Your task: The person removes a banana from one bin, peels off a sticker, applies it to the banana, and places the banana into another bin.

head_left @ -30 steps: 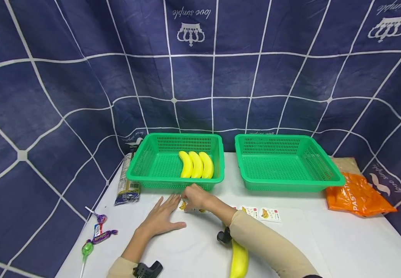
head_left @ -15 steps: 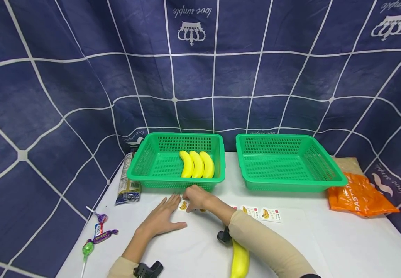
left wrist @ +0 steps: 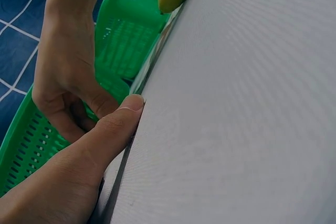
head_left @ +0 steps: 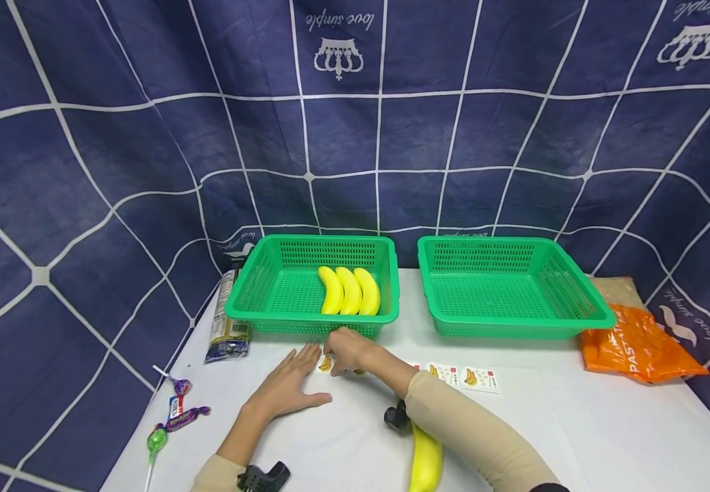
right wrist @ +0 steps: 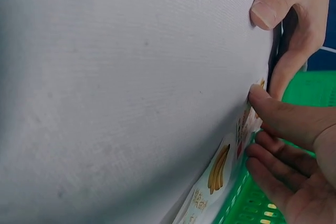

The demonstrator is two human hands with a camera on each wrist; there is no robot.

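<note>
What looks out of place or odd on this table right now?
One yellow banana lies loose on the white table by the right forearm, while three yellow bananas sit in the left green plastic basket. Nothing looks spilled or damaged.

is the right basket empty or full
Empty: the right basket shows only bare green mesh, while the left basket holds three bananas.

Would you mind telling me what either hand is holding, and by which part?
The right hand pinches the sticker strip at its left end; the left hand lies flat on the table, holding nothing.
</note>
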